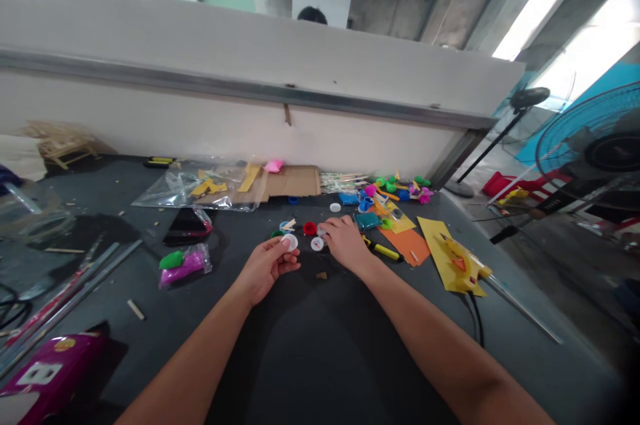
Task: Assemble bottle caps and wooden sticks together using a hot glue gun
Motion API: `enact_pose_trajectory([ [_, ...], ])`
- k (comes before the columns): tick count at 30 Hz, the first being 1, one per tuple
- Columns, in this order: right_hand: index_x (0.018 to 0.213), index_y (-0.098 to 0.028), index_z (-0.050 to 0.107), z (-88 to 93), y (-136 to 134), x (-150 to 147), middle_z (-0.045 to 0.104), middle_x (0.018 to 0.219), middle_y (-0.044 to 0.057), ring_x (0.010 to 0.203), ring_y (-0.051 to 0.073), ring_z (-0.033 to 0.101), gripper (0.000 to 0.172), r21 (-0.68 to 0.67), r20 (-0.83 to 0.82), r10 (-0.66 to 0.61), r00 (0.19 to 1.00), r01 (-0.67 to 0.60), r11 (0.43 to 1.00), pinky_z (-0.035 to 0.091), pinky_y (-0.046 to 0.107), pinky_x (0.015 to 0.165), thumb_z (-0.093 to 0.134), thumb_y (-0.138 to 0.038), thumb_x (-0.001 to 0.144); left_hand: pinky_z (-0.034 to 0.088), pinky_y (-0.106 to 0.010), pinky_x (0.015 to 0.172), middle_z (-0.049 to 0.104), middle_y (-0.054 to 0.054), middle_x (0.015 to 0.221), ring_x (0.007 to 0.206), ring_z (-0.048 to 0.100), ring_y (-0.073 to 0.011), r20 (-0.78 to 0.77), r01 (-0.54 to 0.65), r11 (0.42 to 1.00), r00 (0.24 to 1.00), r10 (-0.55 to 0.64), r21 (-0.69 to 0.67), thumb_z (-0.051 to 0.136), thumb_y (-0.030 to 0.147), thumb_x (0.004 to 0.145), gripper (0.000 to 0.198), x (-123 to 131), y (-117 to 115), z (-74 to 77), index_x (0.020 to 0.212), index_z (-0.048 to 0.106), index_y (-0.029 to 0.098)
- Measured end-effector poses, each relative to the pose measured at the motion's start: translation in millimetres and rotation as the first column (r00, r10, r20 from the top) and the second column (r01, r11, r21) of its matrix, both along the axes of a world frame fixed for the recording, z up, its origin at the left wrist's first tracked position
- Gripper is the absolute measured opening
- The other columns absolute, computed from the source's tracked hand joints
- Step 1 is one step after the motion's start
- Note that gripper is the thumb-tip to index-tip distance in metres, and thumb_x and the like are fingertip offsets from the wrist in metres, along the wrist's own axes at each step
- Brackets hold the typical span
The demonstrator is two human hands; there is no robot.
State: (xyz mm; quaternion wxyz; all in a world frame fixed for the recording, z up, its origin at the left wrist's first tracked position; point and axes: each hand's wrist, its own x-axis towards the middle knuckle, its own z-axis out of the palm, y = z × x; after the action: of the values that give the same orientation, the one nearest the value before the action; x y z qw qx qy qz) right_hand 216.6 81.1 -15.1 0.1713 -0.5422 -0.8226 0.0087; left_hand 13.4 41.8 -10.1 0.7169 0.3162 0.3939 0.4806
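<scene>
My left hand (pixel 266 266) is closed in a pinch on a white bottle cap (pixel 290 242), held just above the dark table (pixel 310 345). My right hand (pixel 345 241) rests palm down on the table with curled fingers touching a small clear piece by a second white cap (pixel 317 244). A red cap (pixel 310 228) lies just beyond both hands. A blue cap with a wooden stick (pixel 287 225) sits to its left. What the right fingers grip, if anything, is hidden.
Orange and yellow paper sheets (pixel 450 255), a yellow-handled tool (pixel 385 251), coloured plastic bits (pixel 395 188), cardboard (pixel 295 181) and clear bags (pixel 200 191) lie around. A bag of green and purple clay (pixel 184 263) sits left. Metal rods (pixel 65 298) lie far left; fans (pixel 595 145) stand right.
</scene>
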Motion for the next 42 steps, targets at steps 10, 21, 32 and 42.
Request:
enact_pose_trajectory([
  [10, 0.098, -0.017, 0.062, 34.1, 0, 21, 0.065, 0.094, 0.01, 0.093, 0.023, 0.054, 0.026, -0.17, 0.165, -0.12, 0.979, 0.148, 0.974, 0.039, 0.032, 0.076, 0.057, -0.034, 0.079, 0.057, -0.03, 0.063, 0.063, -0.004, 0.071, 0.058, 0.056, -0.0091, -0.008, 0.042, 0.999, 0.999, -0.042, 0.019, 0.069, 0.03, 0.072, 0.023, 2, -1, 1.8, 0.083, 0.061, 0.011],
  [21, 0.108, -0.013, 0.048, 40.3, -3, 32, 0.055, 0.105, 0.018, 0.093, 0.032, 0.058, 0.05, -0.291, 0.34, -0.263, 0.903, 0.367, 0.883, 0.043, 0.034, 0.069, 0.068, -0.03, 0.065, 0.056, -0.03, 0.064, 0.063, -0.004, 0.072, 0.058, 0.057, -0.0092, -0.033, 0.055, 0.998, 0.998, -0.054, 0.032, 0.07, 0.03, 0.07, 0.025, 2, -2, 0.6, 0.084, 0.061, 0.011],
  [32, 0.108, -0.023, 0.058, 25.4, 0, 11, 0.059, 0.106, 0.009, 0.105, 0.024, 0.047, 0.025, -0.026, 0.111, -0.046, 0.993, 0.049, 0.998, 0.035, 0.037, 0.085, 0.048, -0.02, 0.085, 0.055, -0.029, 0.066, 0.066, -0.007, 0.08, 0.06, 0.059, -0.0095, -0.108, 0.097, 0.994, 0.99, -0.09, 0.054, 0.071, 0.032, 0.069, 0.027, 5, -1, -3.0, 0.085, 0.062, 0.011],
  [42, 0.109, -0.021, 0.061, 16.2, -1, 5, 0.06, 0.1, 0.007, 0.095, 0.019, 0.054, 0.035, -0.188, 0.017, 0.085, 0.996, -0.08, 0.979, 0.037, 0.029, 0.083, 0.062, -0.021, 0.074, 0.054, -0.028, 0.067, 0.066, -0.006, 0.08, 0.061, 0.059, -0.0093, -0.089, 0.115, 0.991, 0.99, -0.109, 0.063, 0.072, 0.031, 0.069, 0.027, 6, -2, -3.8, 0.086, 0.063, 0.012],
])
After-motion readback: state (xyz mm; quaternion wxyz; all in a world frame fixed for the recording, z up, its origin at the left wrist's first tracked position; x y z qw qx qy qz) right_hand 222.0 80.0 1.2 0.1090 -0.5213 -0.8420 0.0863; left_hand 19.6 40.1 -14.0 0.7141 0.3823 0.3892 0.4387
